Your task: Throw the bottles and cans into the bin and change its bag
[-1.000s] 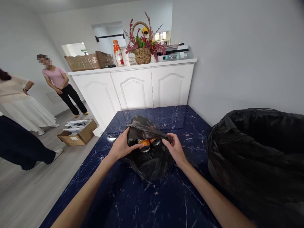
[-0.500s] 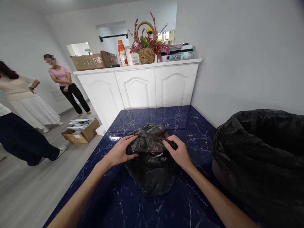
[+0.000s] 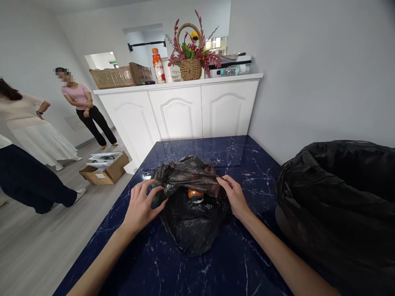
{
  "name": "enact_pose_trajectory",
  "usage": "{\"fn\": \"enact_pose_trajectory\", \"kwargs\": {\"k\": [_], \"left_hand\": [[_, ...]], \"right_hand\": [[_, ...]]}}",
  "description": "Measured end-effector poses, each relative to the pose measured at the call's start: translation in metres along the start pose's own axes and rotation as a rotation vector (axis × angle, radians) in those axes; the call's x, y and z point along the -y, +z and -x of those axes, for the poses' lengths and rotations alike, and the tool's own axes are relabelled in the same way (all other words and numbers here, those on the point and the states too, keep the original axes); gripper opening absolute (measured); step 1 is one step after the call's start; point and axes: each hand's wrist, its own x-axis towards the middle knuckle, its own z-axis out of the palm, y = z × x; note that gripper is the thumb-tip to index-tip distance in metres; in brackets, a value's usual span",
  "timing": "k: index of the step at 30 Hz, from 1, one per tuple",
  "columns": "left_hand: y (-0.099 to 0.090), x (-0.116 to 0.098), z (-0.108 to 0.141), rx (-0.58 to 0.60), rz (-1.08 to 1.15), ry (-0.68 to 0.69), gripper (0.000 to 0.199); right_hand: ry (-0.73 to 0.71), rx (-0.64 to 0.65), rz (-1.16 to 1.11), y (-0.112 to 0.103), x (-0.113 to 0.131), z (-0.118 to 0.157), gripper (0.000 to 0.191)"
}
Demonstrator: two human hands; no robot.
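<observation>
A black plastic bag (image 3: 194,230) lies on the blue marbled table, its mouth parted toward me. Inside the mouth shows an orange can (image 3: 196,195), its silver end facing me. My right hand (image 3: 235,195) pinches the bag's rim at the right between thumb and fingers. At the bag's left side is my left hand (image 3: 142,205), fingers curved and apart, the tips close to the plastic; whether they touch it I cannot tell. Something dark green shows faintly by those fingertips. The rest of the bag's contents is hidden under the plastic.
A bin lined with a black bag (image 3: 308,197) stands close on the right. Beyond the blue table (image 3: 197,150) is a white cabinet (image 3: 177,119) bearing a flower basket (image 3: 190,69) and bottles. Several people stand at the left, near a cardboard box (image 3: 105,170) on the floor.
My left hand has moved left and its fingers have come off the bag's top. The bag's mouth has widened, so more of the orange can shows. My right hand still pinches the rim.
</observation>
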Motion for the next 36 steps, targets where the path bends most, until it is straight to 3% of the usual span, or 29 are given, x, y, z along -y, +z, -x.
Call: {"fn": "enact_pose_trajectory", "kwargs": {"k": [3, 11, 18, 26, 32, 36], "left_hand": [[0.002, 0.004, 0.003, 0.009, -0.061, -0.083, 0.030], [0.017, 0.022, 0.015, 0.167, -0.143, -0.166, 0.029], [0.016, 0.015, 0.008, 0.125, -0.109, -0.126, 0.031], [-0.018, -0.020, -0.021, 0.078, -0.069, -0.039, 0.035], [-0.045, -0.047, -0.042, -0.063, -0.115, -0.025, 0.027], [-0.064, -0.049, -0.048, -0.171, -0.150, -0.018, 0.022]], "right_hand": [[0.014, 0.012, -0.010, 0.001, -0.002, 0.000, 0.040], [0.011, 0.016, -0.020, 0.004, -0.002, 0.001, 0.043], [0.017, 0.023, -0.015, 0.007, 0.000, 0.003, 0.044], [0.022, 0.044, 0.004, 0.008, 0.001, 0.005, 0.043], [0.017, 0.044, -0.009, 0.007, -0.001, 0.005, 0.040], [0.029, 0.023, -0.035, 0.007, -0.001, 0.004, 0.042]]}}
